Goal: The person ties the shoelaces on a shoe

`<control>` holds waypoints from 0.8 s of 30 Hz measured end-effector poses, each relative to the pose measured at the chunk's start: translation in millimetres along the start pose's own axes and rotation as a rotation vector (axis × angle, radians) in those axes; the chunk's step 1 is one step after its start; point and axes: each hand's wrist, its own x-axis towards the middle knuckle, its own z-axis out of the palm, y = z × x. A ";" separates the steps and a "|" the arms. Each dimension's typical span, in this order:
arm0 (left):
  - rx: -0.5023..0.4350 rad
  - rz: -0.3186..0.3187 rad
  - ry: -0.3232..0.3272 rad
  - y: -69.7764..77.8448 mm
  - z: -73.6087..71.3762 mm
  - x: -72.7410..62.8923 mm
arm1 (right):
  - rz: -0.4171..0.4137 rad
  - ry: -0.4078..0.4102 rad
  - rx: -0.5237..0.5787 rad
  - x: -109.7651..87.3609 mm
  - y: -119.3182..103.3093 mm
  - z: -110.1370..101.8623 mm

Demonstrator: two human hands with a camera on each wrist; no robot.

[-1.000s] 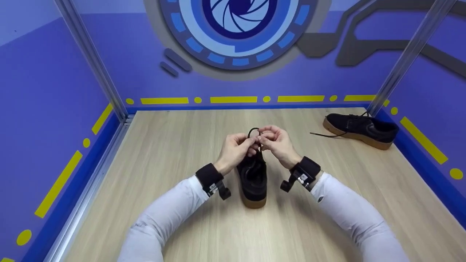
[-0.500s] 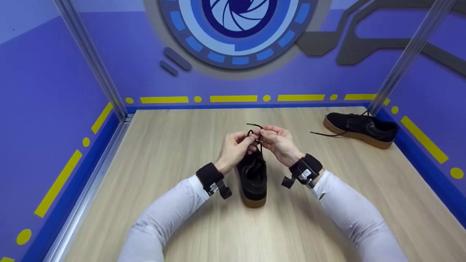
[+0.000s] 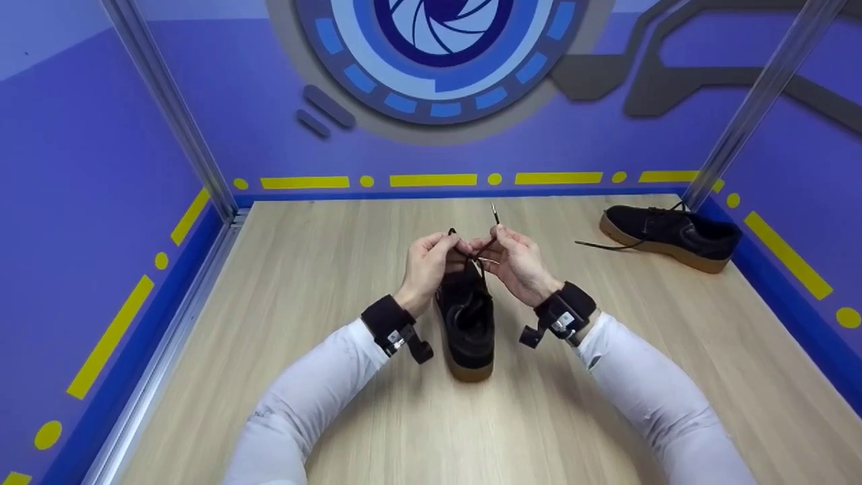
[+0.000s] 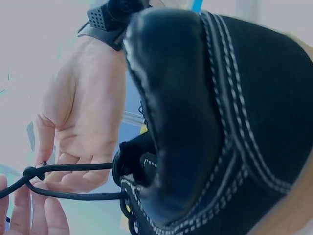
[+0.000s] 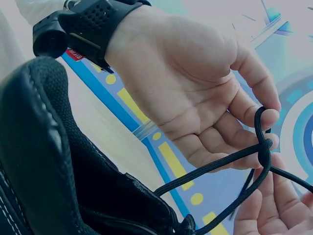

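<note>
A black lace-up shoe (image 3: 469,347) with a tan gum sole stands on the wood-grain table, heel towards me. Over its front, my left hand (image 3: 421,273) pinches a loop of the black shoelace (image 5: 215,165) between thumb and fingertips. Opposite it, my right hand (image 3: 524,269) pinches the other lace, whose tip (image 3: 495,213) sticks up above the fingers. Two strands rise taut from the shoe to a crossing, or small knot (image 5: 264,147), between the hands. In the left wrist view the dark heel collar (image 4: 171,112) fills much of the picture.
The matching black shoe (image 3: 667,236) lies at the back right, one loose lace (image 3: 606,247) trailing left on the table (image 3: 323,256). Blue-purple panels (image 3: 438,155) with yellow marks and metal posts (image 3: 172,101) enclose the table at the back and sides.
My left hand has drawn the loop slightly left. My right hand has brought the lace end round, and its tip now points up instead of left. The hands are a little further apart.
</note>
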 end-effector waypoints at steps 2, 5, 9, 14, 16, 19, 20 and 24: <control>-0.061 -0.010 -0.006 0.2 0.1 0.0 | -0.005 -0.007 0.008 -0.4 -0.4 1.6; -0.147 -0.015 -0.004 2.1 1.4 -0.4 | -0.029 -0.004 0.032 -1.4 -0.6 4.3; -0.253 -0.037 -0.017 5.0 6.4 -1.1 | -0.054 0.032 0.115 -1.3 -2.7 9.8; -0.383 -0.070 -0.048 8.8 13.5 -0.5 | -0.053 0.106 0.210 0.7 -10.5 19.4; -0.417 -0.072 -0.042 10.2 15.1 -0.1 | -0.060 0.123 0.226 0.4 -13.0 21.8; -0.455 -0.069 -0.021 11.8 16.0 1.0 | -0.076 0.129 0.231 -0.4 -15.3 23.2; -0.465 -0.067 -0.014 12.2 15.9 1.4 | -0.080 0.127 0.233 -0.7 -15.8 23.1; -0.484 -0.072 0.012 12.7 14.5 2.7 | -0.087 0.097 0.242 -1.1 -16.1 20.7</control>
